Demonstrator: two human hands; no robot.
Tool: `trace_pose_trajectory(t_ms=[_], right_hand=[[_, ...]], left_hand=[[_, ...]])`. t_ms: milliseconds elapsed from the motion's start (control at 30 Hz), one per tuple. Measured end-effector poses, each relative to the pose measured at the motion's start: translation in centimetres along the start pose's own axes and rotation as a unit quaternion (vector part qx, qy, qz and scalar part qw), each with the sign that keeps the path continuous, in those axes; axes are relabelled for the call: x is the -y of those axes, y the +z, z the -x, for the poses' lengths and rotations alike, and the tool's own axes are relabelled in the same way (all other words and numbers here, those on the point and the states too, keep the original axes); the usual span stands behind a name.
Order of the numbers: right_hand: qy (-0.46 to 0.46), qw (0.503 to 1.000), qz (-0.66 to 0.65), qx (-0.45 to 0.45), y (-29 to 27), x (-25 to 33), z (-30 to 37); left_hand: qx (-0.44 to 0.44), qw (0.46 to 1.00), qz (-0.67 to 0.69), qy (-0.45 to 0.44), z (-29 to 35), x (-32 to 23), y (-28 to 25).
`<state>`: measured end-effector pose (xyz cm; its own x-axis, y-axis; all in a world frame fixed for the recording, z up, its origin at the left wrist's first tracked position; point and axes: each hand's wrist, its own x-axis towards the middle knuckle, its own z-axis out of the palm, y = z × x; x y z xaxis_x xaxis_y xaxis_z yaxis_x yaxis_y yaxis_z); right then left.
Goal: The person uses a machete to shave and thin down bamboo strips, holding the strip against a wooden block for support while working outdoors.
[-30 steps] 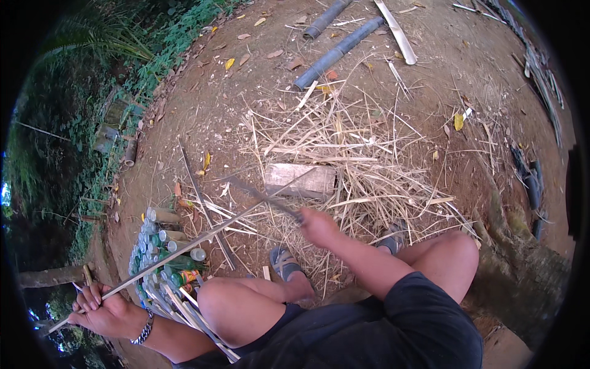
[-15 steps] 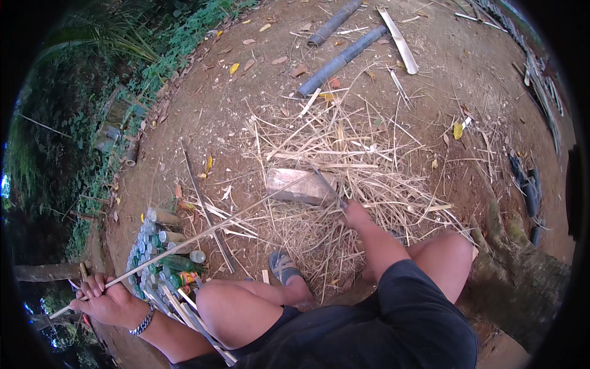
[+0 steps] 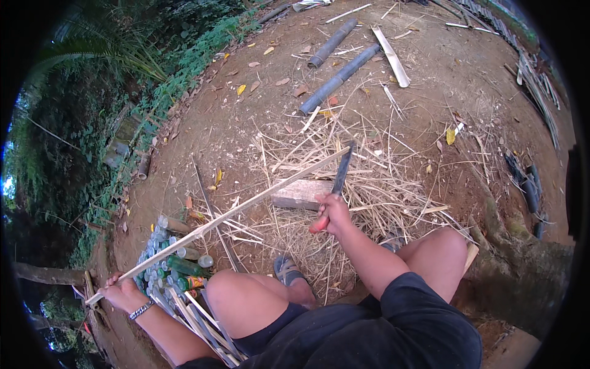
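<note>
My left hand [image 3: 121,291], at the lower left, is closed around one end of a long pale bamboo strip [image 3: 246,205]. The strip slants up to the right, its broad side showing, and passes above a short wooden block [image 3: 302,195]. My right hand [image 3: 334,213] grips the red-orange handle of a long knife [image 3: 342,170]. Its dark blade points away from me, and the tip meets or overlaps the far end of the strip; I cannot tell whether they touch. Pale shavings [image 3: 381,197] lie thickly around the block.
Several glass bottles [image 3: 178,264] are stacked by my left knee, with cut strips [image 3: 196,320] beside them. Dark bamboo poles [image 3: 340,79] and a split piece [image 3: 391,56] lie farther off. A tree trunk with roots [image 3: 510,264] stands at my right.
The strip's far end has risen off the block and its broad side has turned into view. My right hand has moved left, and the knife now points away with its handle showing.
</note>
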<state>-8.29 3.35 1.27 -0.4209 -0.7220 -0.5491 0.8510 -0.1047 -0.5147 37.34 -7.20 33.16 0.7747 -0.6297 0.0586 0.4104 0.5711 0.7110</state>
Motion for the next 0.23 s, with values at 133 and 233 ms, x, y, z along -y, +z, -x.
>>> trace_pose_trajectory(t_ms=[133, 233], right_hand=[[-0.057, 0.986, -0.151, 0.052, 2.8, 5.2, 1.5], [-0.091, 0.974, -0.180, 0.098, 2.8, 8.1, 1.2]], left_hand=[[-0.037, 0.996, 0.004, -0.087, -3.0, 2.2, -4.2], [-0.141, 0.988, -0.045, -0.047, -7.5, 6.6, -6.9]])
